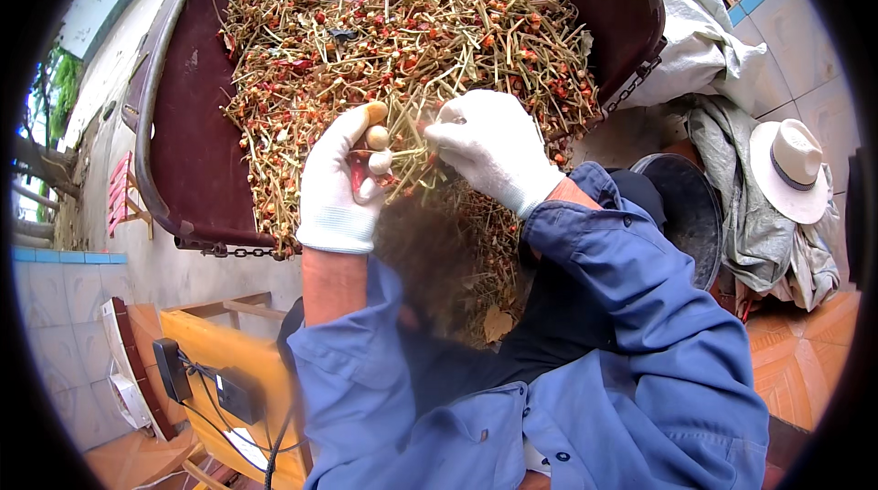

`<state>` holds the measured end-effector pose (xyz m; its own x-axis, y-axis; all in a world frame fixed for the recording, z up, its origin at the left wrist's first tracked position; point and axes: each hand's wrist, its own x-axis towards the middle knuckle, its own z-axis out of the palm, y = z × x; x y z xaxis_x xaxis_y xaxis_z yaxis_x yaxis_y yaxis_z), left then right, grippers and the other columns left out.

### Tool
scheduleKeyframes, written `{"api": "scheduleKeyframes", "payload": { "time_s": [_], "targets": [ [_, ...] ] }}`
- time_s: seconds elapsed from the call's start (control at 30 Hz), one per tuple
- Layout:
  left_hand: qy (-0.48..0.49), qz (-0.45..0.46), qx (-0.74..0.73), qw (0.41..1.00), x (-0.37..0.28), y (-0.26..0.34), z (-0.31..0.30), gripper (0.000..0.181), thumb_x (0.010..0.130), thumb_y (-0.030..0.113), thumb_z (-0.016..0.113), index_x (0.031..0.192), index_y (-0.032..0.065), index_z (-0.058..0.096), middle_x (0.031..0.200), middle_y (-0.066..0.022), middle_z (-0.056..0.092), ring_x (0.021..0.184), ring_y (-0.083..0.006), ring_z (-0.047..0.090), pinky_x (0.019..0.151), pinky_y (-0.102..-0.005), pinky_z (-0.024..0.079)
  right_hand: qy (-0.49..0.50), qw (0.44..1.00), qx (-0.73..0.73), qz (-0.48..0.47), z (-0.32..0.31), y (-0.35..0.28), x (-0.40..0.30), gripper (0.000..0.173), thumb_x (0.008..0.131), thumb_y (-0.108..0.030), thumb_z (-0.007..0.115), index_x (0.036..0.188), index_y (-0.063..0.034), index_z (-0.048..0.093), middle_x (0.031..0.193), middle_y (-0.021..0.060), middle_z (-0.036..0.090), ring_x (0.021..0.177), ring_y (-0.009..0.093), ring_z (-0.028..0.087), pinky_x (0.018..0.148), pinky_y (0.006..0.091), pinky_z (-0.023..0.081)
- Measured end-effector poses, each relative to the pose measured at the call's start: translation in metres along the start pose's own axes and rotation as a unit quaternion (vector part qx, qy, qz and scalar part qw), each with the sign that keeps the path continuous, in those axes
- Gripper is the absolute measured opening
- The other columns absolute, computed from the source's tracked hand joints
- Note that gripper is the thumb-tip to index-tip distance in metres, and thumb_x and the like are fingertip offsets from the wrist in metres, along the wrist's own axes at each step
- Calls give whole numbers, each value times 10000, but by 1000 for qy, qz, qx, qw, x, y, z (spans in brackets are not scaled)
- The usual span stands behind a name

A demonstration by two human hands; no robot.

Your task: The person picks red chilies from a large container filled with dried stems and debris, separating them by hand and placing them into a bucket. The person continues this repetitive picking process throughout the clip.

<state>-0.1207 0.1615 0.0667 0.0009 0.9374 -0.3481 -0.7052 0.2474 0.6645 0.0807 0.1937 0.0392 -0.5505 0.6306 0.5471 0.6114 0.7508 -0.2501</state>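
Observation:
Both my hands wear white knit gloves with rubber-coated fingertips. My left hand (pixel 337 185) is curled around a small bunch of dried stems (pixel 413 164), and a red chili piece (pixel 358 173) shows in its palm. My right hand (pixel 495 147) pinches at the upper end of that bunch, its fingertips partly blurred. Just beyond the hands rises a heap of dried chili stems and red chili bits (pixel 405 30). It fills much of a dark red metal cargo bed (pixel 195 113). More stems (pixel 480 270) lie below my hands, between my legs.
Chains (pixel 631 87) hang at the bed's near corners. To the right are a black tub (pixel 686 216), white sacking (pixel 706 30), and a pale hat (pixel 789 171) on a grey tarp (pixel 741 195). At lower left stands a wooden piece (pixel 240 346) with black adapters and cables.

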Motion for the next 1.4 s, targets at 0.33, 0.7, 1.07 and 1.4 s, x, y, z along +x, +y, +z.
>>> {"api": "scheduleKeyframes", "payload": {
  "time_s": [0.33, 0.7, 1.07, 1.4],
  "targets": [
    [-16, 6, 37, 999, -4, -6, -4, 226, 987, 166, 528, 1087, -26, 594, 789, -52, 586, 537, -80, 469, 343, -174, 316, -9, 999, -27, -41, 16, 3, -4, 75, 690, -118, 673, 762, -110, 692, 868, 32, 651, 902, 237, 615, 806, 390, 481],
    [3, 5, 48, 999, -5, -8, -8, 236, 995, 184, 514, 1089, -17, 594, 774, -40, 589, 527, -75, 457, 349, -179, 312, -4, 1000, -11, -29, 17, -2, -3, 107, 661, -124, 687, 767, -110, 694, 905, 42, 647, 932, 244, 604, 808, 395, 476],
    [25, 6, 77, 997, -9, -15, -7, 223, 973, 169, 555, 1074, -16, 626, 755, -43, 608, 538, -89, 504, 330, -167, 268, 19, 977, 124, 174, -3, -9, 3, 116, 842, -223, 653, 908, -128, 644, 761, 101, 667, 730, 302, 668, 670, 415, 522],
    [-20, 59, 191, 980, -11, -30, 8, 214, 926, 151, 637, 1084, 7, 642, 744, -15, 634, 502, -37, 530, 346, -146, 281, 3, 950, 219, 223, -12, -13, 2, 137, 833, -238, 652, 912, -127, 664, 741, 101, 698, 703, 285, 695, 654, 386, 544]
  ]
}}
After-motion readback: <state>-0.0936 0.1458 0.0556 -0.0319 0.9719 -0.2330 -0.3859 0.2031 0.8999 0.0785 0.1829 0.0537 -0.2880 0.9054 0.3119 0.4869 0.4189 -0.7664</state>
